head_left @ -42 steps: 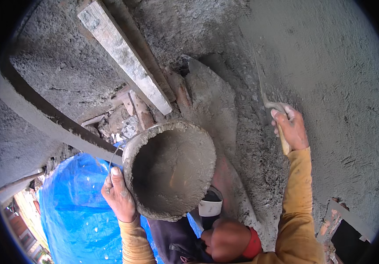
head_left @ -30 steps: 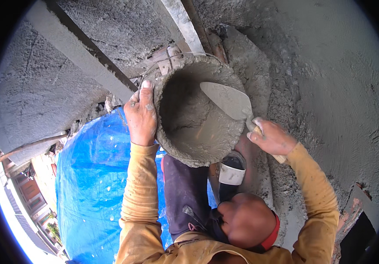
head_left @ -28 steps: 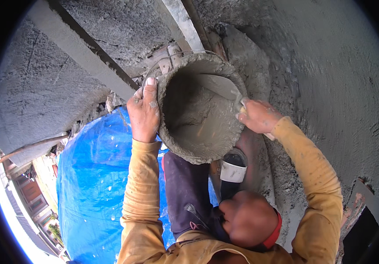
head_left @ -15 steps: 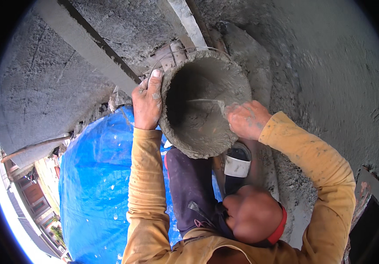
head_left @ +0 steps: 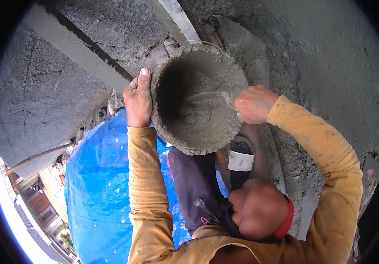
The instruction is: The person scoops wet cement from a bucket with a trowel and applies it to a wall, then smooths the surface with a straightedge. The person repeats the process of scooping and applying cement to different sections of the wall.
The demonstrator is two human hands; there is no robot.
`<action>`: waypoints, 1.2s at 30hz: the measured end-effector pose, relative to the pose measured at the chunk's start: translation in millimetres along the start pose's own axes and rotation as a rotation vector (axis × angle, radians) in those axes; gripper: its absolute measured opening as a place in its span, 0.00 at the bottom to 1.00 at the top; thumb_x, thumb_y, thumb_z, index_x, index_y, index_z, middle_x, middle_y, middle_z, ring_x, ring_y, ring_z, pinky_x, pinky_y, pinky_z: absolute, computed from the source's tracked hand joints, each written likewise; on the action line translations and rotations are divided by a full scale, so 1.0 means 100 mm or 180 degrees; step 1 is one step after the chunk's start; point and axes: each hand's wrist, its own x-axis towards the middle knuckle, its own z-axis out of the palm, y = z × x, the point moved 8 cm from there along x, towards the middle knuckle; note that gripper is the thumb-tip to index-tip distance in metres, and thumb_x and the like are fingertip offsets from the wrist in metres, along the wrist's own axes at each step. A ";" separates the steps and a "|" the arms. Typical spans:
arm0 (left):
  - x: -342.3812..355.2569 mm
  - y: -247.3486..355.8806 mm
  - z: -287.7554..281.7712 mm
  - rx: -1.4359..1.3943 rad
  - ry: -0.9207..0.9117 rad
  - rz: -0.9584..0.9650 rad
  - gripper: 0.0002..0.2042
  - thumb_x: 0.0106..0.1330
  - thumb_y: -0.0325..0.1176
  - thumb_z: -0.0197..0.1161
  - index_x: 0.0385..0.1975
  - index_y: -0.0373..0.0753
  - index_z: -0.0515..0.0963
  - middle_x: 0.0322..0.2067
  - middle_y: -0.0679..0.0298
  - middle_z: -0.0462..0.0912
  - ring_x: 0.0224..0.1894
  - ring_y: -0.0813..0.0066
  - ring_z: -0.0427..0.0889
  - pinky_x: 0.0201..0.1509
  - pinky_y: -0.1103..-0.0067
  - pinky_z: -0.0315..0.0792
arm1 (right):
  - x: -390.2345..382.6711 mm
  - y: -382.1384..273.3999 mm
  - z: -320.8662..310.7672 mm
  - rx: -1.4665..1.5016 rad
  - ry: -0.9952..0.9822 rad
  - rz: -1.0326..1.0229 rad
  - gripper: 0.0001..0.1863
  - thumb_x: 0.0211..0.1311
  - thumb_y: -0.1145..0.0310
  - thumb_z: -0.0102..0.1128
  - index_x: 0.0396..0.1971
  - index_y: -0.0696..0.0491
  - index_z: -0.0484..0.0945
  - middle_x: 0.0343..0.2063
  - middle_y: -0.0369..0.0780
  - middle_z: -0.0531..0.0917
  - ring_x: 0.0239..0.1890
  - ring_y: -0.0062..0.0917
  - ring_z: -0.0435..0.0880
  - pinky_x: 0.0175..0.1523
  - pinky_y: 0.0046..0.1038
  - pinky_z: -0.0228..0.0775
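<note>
A bucket point(head_left: 185, 147), thickly crusted with grey mortar, is tipped so that its mouth faces me. My left hand point(head_left: 138, 100) grips its left rim, thumb up along the outside. At the opposite rim, the fingers of my right hand point(head_left: 255, 104) are closed round the handle end of a trowel point(head_left: 213, 95). The trowel's mortar-coated blade reaches into the bucket, and most of its shape is lost in the grey mix. Wet mortar lines the bucket's inside, with deep shadow on the left. A thin wire handle point(head_left: 198, 42) arches over the far rim.
Blue tarpaulin point(head_left: 97, 189) spreads at the lower left. A mortar-smeared plank point(head_left: 75, 46) slants in from the upper left, and a pale board point(head_left: 183, 17) comes down behind the bucket. Grey plastered surface point(head_left: 343, 79) fills the right. A sandal strap point(head_left: 241, 160) shows below the bucket.
My right hand has moved up and slightly right, drawing the trowel along the bucket's inner right side. The bucket and my left hand sit a little farther left and higher in view.
</note>
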 end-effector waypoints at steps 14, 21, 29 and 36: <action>-0.17 0.09 0.21 -0.0116 -0.0082 -0.0034 0.17 0.67 0.39 0.54 0.31 0.28 0.77 0.27 0.68 0.78 0.29 0.85 0.70 0.32 0.86 0.66 | -0.25 -0.12 0.37 0.2130 -0.1277 0.0512 0.20 0.54 0.57 0.51 0.31 0.63 0.74 0.29 0.52 0.79 0.35 0.42 0.80 0.42 0.38 0.70; -0.18 0.14 0.25 -0.0096 0.0012 0.0133 0.16 0.67 0.38 0.54 0.28 0.29 0.77 0.23 0.70 0.76 0.26 0.86 0.67 0.29 0.85 0.65 | -0.40 0.41 -0.26 0.0028 -0.0162 0.0868 0.14 0.56 0.63 0.52 0.33 0.59 0.76 0.29 0.47 0.81 0.35 0.38 0.82 0.41 0.36 0.72; -0.21 0.08 0.29 0.0013 0.0071 0.0157 0.18 0.66 0.41 0.54 0.29 0.28 0.77 0.24 0.69 0.76 0.28 0.85 0.67 0.32 0.85 0.65 | -0.16 0.22 -0.01 -0.0749 0.0684 0.0174 0.05 0.50 0.70 0.52 0.22 0.51 0.78 0.21 0.39 0.81 0.28 0.30 0.82 0.34 0.30 0.72; -0.16 -0.04 0.14 0.0195 0.0249 0.0026 0.19 0.67 0.42 0.53 0.29 0.28 0.77 0.26 0.69 0.77 0.29 0.85 0.68 0.34 0.85 0.66 | -0.31 -0.24 0.48 0.2325 -0.0142 0.0701 0.19 0.49 0.59 0.58 0.35 0.59 0.75 0.33 0.52 0.79 0.39 0.45 0.78 0.45 0.40 0.69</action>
